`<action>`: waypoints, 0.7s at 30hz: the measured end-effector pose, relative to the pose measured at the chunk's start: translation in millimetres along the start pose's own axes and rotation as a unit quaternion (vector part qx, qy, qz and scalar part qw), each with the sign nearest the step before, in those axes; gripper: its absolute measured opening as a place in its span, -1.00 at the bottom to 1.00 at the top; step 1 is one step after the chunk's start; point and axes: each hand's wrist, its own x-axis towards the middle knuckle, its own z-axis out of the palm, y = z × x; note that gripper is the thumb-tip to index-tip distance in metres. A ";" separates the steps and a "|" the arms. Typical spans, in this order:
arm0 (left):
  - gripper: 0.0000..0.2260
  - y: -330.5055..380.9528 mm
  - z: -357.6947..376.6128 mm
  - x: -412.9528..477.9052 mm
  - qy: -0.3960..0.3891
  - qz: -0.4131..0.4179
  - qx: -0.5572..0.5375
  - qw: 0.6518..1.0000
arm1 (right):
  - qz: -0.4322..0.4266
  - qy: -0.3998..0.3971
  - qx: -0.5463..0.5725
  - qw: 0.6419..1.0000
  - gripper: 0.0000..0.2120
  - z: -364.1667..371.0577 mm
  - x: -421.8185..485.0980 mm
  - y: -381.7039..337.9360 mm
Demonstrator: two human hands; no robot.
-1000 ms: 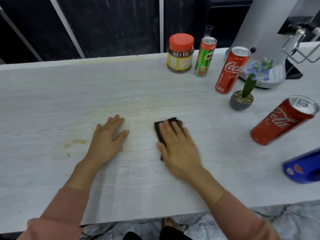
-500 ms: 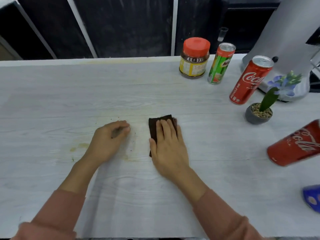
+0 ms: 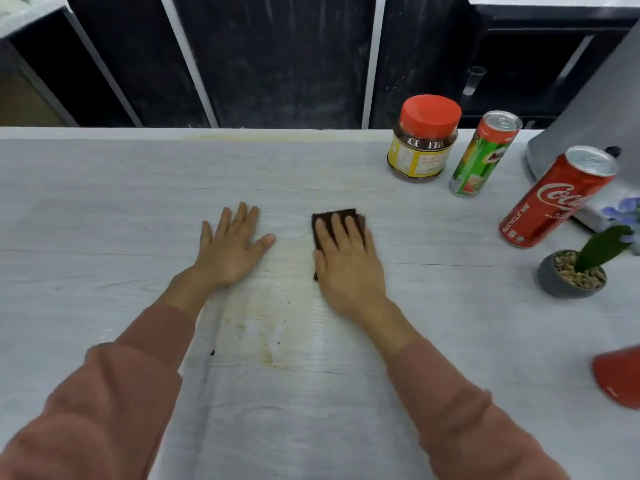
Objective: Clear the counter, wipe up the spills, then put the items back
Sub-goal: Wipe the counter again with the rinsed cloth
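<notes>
Head cam: fingers of my right hand (image 3: 349, 268) lie straight & close together, pressing flat on the dark brown cloth (image 3: 341, 213); my left hand (image 3: 232, 251) is near it, fingers slightly spread, palm down on the pale wood-grain counter (image 3: 104, 202). Yellowish spill smear (image 3: 263, 327) sits nearer me, btwn my forearms. At the far right stand a red-lidded jar (image 3: 424, 140), Milo can (image 3: 483, 155), Coca-Cola can (image 3: 557, 199) & small potted plant (image 3: 575, 271), well apart from the cloth.
</notes>
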 end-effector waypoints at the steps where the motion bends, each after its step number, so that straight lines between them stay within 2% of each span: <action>1: -0.34 -0.1 1.4 -0.7 0.002 0.000 0.006 1.000 | -0.035 -0.008 0.010 0.999 -0.43 -0.3 -20.8 -4.4; 2: -0.34 -0.3 2.1 -0.4 0.002 0.000 0.010 1.000 | -0.050 -0.003 0.018 0.999 -0.43 -2.3 -38.9 -3.1; 4: -0.34 0.5 0.6 0.2 -0.003 -0.002 0.007 1.000 | -0.023 0.026 0.002 0.999 -0.45 -7.4 -43.8 18.7; 8: -0.35 3.4 0.6 -1.2 -0.004 -0.006 0.002 1.000 | 0.070 0.015 -0.025 0.997 -0.49 -18.3 34.3 60.9; 13: -0.36 3.3 1.3 1.7 -0.002 -0.010 -0.003 1.000 | 0.037 0.009 -0.026 0.999 -0.48 -1.5 116.7 23.2; 15: -0.36 2.9 0.6 2.0 -0.001 -0.011 -0.006 1.000 | 0.005 -0.001 -0.006 1.000 -0.49 4.9 105.9 0.5; 18: -0.36 0.9 1.2 2.1 0.005 -0.007 -0.015 1.000 | -0.092 -0.009 0.025 0.995 -0.50 7.0 49.5 -13.1; 21: -0.36 -0.4 2.9 1.4 0.011 0.003 -0.022 1.000 | -0.073 -0.002 0.014 0.997 -0.49 0.3 35.8 13.4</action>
